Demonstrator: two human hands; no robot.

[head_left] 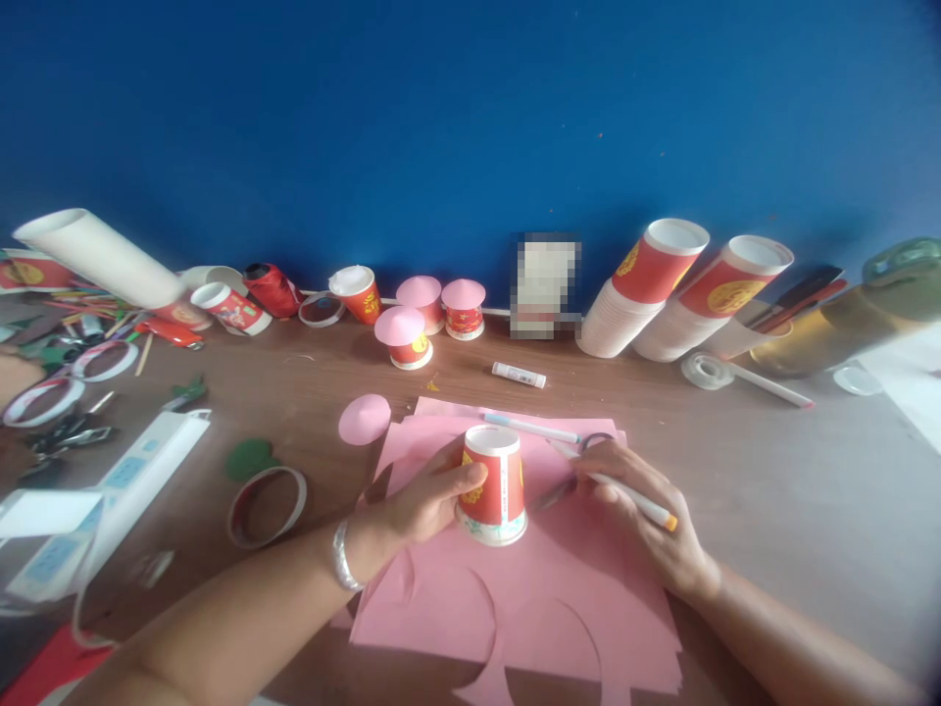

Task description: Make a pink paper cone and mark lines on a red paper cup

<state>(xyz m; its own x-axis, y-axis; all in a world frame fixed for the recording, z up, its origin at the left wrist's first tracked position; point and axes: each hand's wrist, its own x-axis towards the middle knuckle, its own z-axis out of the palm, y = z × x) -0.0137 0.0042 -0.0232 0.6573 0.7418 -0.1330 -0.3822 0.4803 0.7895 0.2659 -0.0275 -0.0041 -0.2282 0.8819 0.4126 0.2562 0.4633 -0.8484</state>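
A blue wall (pixel 441 118) rises behind a brown desk (pixel 309 407) crowded with craft supplies. Near the middle, just above the pink paper (pixel 559 598), the left hand (pixel 427 498) is closed around a red cup (pixel 485 490) turned base up, its thumb across the side. The white band round the cup's lower edge carries bluish-green marks. The right hand (pixel 654 508) is curled round a white pen with an orange end (pixel 636 500), apart from the cup; scissors (pixel 597 439) lie by its fingertips.

Three cups topped with pink cones (pixel 410 338) stand near the wall and look finished. By that measure the held cup is partly done: its band is marked, but its top has no cone. One loose cone (pixel 365 420) lies on the desk left of the paper, apparently formed and ready, and a glue stick (pixel 519 375) lies beyond the paper. Curved cuts show that some paper has been used. Two stacks of cups (pixel 623 304) at the right look unworked.
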